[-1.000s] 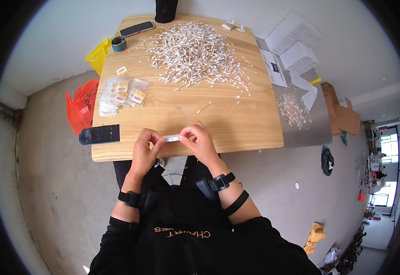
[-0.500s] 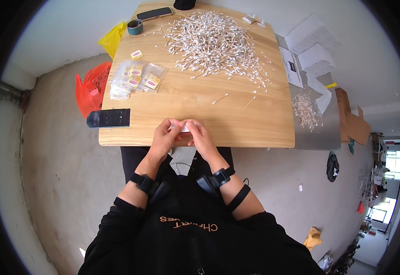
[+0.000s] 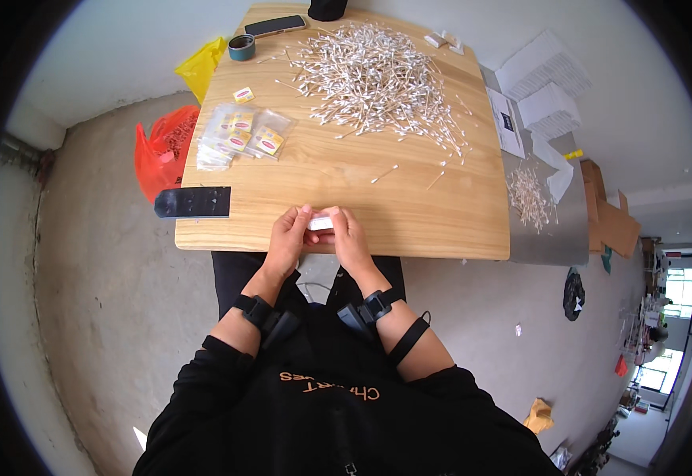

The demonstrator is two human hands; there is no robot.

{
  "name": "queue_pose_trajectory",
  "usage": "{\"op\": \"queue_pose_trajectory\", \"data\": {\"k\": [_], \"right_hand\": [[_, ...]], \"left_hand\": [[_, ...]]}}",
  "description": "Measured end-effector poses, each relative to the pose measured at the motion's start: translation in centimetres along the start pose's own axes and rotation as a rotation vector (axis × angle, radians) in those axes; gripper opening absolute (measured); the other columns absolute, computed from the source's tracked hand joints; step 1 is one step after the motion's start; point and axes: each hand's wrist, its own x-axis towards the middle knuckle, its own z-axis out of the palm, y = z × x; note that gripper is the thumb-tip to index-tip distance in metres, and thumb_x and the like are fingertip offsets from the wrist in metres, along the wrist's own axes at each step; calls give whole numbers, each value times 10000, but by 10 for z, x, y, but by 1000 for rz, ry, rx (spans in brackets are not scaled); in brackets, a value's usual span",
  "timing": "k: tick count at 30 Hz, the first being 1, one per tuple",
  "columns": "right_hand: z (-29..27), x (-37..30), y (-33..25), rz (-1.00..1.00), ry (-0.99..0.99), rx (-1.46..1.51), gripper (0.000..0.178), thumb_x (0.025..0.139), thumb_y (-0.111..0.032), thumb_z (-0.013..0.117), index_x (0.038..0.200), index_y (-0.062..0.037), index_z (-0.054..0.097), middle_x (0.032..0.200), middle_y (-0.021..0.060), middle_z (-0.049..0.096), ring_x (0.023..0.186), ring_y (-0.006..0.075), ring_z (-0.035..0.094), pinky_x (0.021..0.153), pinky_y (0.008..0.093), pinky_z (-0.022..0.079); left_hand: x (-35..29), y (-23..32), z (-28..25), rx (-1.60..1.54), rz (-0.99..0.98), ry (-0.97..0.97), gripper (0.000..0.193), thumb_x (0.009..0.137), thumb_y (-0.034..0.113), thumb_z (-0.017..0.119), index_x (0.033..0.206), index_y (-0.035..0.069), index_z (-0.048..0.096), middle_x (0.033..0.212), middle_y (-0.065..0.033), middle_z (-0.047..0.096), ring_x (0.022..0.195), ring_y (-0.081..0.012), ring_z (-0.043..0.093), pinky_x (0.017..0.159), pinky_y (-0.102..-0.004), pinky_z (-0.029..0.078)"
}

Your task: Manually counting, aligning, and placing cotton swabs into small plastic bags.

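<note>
At the near edge of the wooden table (image 3: 441, 214), my two hands meet around a small white, block-like packet (image 3: 320, 224). My left hand (image 3: 285, 239) grips its left end, with the thumb along the top. The right end is pinched by my right hand (image 3: 350, 240). Fingers hide the packet's ends and underside, so its exact kind cannot be made out. Beyond my hands, a big loose heap of cotton swabs (image 3: 373, 79) covers the far part of the table. A stray cotton swab (image 3: 384, 174) lies between the heap and my hands.
Clear plastic bags with yellow labels (image 3: 239, 136) lie left, near a dark flat strip (image 3: 193, 202) overhanging the edge. A phone (image 3: 276, 26) and a round teal container (image 3: 241, 47) sit far left. A red bag (image 3: 159, 155) hangs alongside. More swabs (image 3: 531, 194) lie on a grey surface right.
The white packet now shows more of its face between my hands. My fingers have shifted slightly, both hands still gripping it. The view has moved a little.
</note>
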Motion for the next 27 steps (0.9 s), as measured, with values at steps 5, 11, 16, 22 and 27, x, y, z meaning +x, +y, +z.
{"op": "queue_pose_trajectory", "data": {"k": [5, 11, 16, 22, 27], "right_hand": [[-5, 8, 8, -110, 69, -215, 420, 1036, -355, 366, 1005, 7, 577, 945, 121, 646, 801, 185, 664, 702, 312, 570], [-4, 13, 8, -30, 69, -105, 444, 1042, -366, 337, 981, -5, 588, 878, 98, 659, 730, 166, 665, 646, 285, 561], [-5, 18, 14, -56, 109, -154, 452, 1038, -374, 348, 984, -4, 602, 869, 98, 669, 711, 164, 667, 639, 282, 562], [3, 14, 1, -30, 106, -57, 458, 1031, -347, 378, 916, 24, 620, 800, 97, 674, 673, 170, 670, 624, 307, 551], [0, 16, 0, 21, 73, -51, 480, 1023, -407, 370, 1020, 7, 614, 886, 111, 676, 749, 191, 679, 688, 326, 571]], "left_hand": [[-7, 10, 15, 210, 78, 11, 272, 926, 272, 659, 947, 23, 552, 815, -41, 635, 660, -62, 562, 603, -206, 466], [-2, 12, 16, 352, 111, 24, 247, 924, 235, 662, 960, 21, 543, 771, -54, 630, 655, -73, 572, 589, -216, 477], [4, 4, 12, 329, 129, 16, 230, 954, 248, 615, 947, 32, 538, 739, -38, 611, 629, -71, 549, 574, -218, 461], [8, -2, 1, 235, 135, -19, 245, 984, 300, 557, 908, 68, 539, 707, -3, 570, 611, -58, 507, 573, -208, 434], [10, 1, -2, 207, 147, -48, 259, 996, 308, 529, 905, 67, 554, 714, 2, 564, 619, -60, 514, 582, -209, 434]]}}
